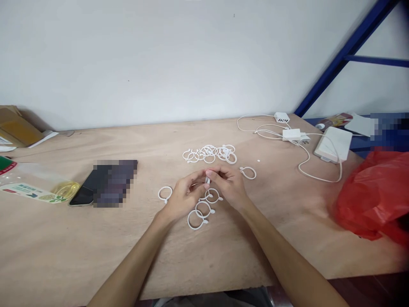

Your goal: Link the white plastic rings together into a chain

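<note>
My left hand [188, 192] and my right hand [227, 185] meet over the middle of the wooden table. Between their pinched fingertips is a white plastic ring [207, 180], seen nearly edge-on and partly covered by the fingers. Under and in front of the hands lie several overlapping white rings, the closest one [195, 220] with a small round tab on its edge. A single ring [165, 193] rests beside my left hand, and another ring [248, 172] is to the right of my right hand. Behind the hands is a pile of similar rings [209, 153].
On the left are a clear plastic bottle [35, 183], a dark phone [86, 187] and a cardboard box [19, 125]. White chargers [291, 134] with cables, a white box [334, 144] and a red plastic bag [373, 196] occupy the right. A blue metal frame [347, 55] stands against the wall.
</note>
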Action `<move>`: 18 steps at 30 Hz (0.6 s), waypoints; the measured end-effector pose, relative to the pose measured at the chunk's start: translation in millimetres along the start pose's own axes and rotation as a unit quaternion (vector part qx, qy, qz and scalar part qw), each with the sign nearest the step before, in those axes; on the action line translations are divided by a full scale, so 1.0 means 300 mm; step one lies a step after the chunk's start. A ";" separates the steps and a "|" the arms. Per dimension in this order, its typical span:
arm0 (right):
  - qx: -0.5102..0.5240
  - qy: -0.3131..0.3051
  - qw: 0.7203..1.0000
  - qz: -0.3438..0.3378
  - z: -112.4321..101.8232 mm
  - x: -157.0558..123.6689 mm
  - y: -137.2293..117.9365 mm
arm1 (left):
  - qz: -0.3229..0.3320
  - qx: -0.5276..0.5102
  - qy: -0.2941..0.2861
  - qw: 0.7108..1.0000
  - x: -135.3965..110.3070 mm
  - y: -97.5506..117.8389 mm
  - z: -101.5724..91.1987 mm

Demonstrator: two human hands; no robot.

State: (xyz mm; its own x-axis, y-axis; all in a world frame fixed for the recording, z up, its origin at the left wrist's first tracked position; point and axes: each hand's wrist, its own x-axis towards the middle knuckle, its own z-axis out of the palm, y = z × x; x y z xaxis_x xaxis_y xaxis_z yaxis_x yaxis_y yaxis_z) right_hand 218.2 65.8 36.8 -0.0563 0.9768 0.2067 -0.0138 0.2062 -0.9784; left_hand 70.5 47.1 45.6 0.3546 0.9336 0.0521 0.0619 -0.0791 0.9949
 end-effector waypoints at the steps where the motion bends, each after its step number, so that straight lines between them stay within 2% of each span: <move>1: 0.003 -0.005 1.000 0.002 0.002 0.002 0.001 | -0.003 0.012 0.005 1.000 0.000 0.006 -0.007; 3: -0.027 0.006 1.000 -0.005 0.003 0.007 0.010 | -0.009 0.081 0.032 0.996 0.001 0.016 -0.025; 5: -0.122 0.033 0.991 -0.035 -0.002 0.014 0.028 | -0.010 0.192 0.065 0.979 0.004 0.017 -0.046; 7: -0.259 0.045 0.961 -0.081 -0.013 0.022 0.053 | -0.005 0.298 0.068 0.952 0.007 0.010 -0.062; 10: -0.428 0.013 0.897 -0.113 -0.031 0.028 0.092 | 0.014 0.397 0.030 0.917 0.011 -0.006 -0.067; 12: -0.488 -0.015 0.867 -0.099 -0.038 0.029 0.110 | 0.027 0.421 0.009 0.907 0.012 -0.013 -0.061; 14: -0.519 -0.037 0.850 -0.087 -0.039 0.027 0.116 | 0.037 0.423 0.003 0.906 0.013 -0.015 -0.055; 18: -0.535 -0.038 0.839 -0.089 -0.037 0.026 0.104 | 0.042 0.421 0.032 0.906 0.016 -0.018 -0.054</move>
State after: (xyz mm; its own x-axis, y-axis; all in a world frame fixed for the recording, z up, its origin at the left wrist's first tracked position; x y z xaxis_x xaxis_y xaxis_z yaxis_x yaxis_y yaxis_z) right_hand 228.5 80.5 7.8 -0.2116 0.9271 0.3093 0.8740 0.3211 -0.3646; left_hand 56.8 57.7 41.8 0.3368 0.9286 0.1560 0.7364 -0.3630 0.5709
